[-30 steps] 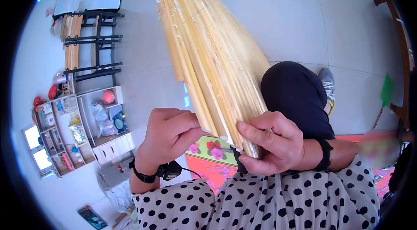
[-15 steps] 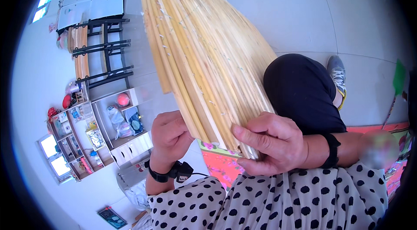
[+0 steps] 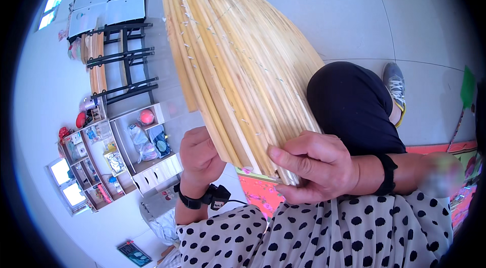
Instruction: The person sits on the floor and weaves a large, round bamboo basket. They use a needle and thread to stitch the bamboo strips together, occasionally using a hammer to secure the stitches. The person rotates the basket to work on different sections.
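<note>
1. Stretching through the middle of the frame as a broad stalk panel (image 3: 238,65), made up of pale yellow stalks laid side by side, with short white thread-like ends poking up in slanting rows.
2. Running lengthwise, along the stalks, from the top edge left of centre down to the lower middle, with uneven stalk ends at lower left.
3. Gripped at the lower right corner by the right hand (image 3: 319,164), with thumb laid along the upper face and other fingers bent round the side and beneath, pinching the stalks between.
4. Met at the lower left edge by the left hand (image 3: 198,159), with fingers curled close and tips hidden behind the stalks; impossible to tell whether pinching anything.
5. Lying up and to the left from the right fingers, up and to the right from the left ones, with the long axis leading away from both; plainly in contact with the right hand, and at least just beside the left.
6. Bordered at right by a dark-trousered knee (image 3: 354,108), and below by a red flowered mat (image 3: 260,194).
7. Showing no readable brand or label on the stalks; marked too small to read on the white cabinet (image 3: 125,10), upper left, and the dark board (image 3: 134,254), lower left.
</note>
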